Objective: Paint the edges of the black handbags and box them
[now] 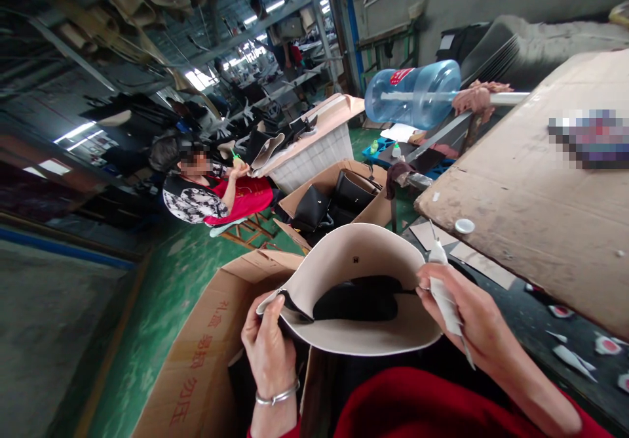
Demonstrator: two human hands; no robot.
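An open bag body (363,258), with a cream lining and black showing at the bottom, is held mouth up in front of me. A small dark mark sits on its inner wall. My left hand (270,339) is closed on the bag's left corner, thumb on top, with a black strip beside the thumb. My right hand (457,300) grips a slim white-wrapped tool (445,297) with a thin pointed tip sticking up. Its fingertips touch the bag's right rim; whether they pinch it I cannot tell.
A cardboard box (201,333) stands at my left. Beyond it another carton (378,208) holds black bags. A co-worker (211,189) in a red apron sits further off. Right lies a cardboard-topped table (521,215) with a white cap (464,226); a blue water jug (413,94) lies behind.
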